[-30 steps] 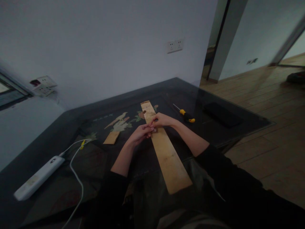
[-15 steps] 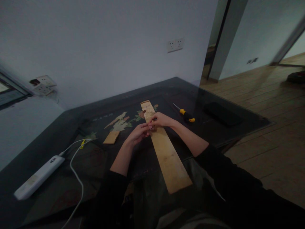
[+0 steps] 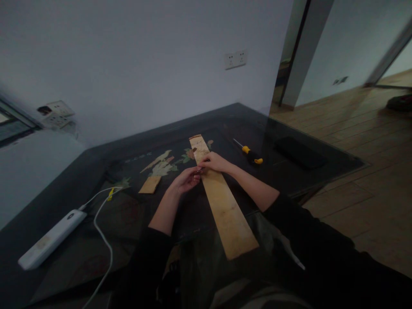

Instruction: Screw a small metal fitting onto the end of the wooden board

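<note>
A long pale wooden board (image 3: 225, 206) lies lengthwise on the dark glass-topped table (image 3: 309, 180), running from my lap toward the wall. My left hand (image 3: 186, 179) hovers at the board's left edge, fingers pinched on a small metal part too small to make out. My right hand (image 3: 215, 163) rests on the board just beyond it, fingertips meeting the left hand's. Both sleeves are black.
A yellow-and-black screwdriver (image 3: 251, 155) lies right of the board. A small wooden piece (image 3: 149, 184) sits to the left. A white power strip (image 3: 48, 238) with its cable lies at the near left. A dark flat object (image 3: 298, 152) rests at the far right. Wall sockets (image 3: 236, 59) behind.
Both hands have drifted slightly left and apart on the board; the small pinkish-metal part seen between the fingertips earlier is now mostly hidden in the left fingers.
</note>
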A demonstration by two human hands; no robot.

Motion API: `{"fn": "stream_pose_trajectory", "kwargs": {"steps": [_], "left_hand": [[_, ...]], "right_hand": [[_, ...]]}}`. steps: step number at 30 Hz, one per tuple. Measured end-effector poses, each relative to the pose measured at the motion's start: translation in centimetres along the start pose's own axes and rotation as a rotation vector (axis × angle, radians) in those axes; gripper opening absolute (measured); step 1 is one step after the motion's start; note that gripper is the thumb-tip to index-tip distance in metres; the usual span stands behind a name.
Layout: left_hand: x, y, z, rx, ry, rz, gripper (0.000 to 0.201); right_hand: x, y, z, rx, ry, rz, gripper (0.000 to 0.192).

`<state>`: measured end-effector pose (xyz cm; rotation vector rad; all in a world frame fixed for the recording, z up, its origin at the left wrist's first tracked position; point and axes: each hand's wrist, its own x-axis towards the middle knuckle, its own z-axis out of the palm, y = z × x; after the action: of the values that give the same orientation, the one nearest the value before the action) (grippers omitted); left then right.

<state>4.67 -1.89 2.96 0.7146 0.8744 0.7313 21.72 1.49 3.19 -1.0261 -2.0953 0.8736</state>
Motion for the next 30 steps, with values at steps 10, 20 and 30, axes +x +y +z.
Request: {"fn": "stream_pose_trajectory", "kwargs": {"steps": [10, 20, 30], "left_hand": [[-0.6, -0.3, 0.5, 0.181, 0.007, 0.112, 0.013], [-0.8, 0.2, 0.2, 0.221, 0.022, 0.112, 0.013], [-0.6, 0.1, 0.2, 0.229, 0.049, 0.077, 0.012]], "right_hand": [[-0.1, 0.3, -0.8, 0.007, -0.095, -0.057, 0.023], [-0.3, -0.5, -1.0, 0.108, -0.128, -0.057, 0.019], [-0.2, 0.1, -0.7, 0.087, -0.109, -0.034, 0.023]]}}
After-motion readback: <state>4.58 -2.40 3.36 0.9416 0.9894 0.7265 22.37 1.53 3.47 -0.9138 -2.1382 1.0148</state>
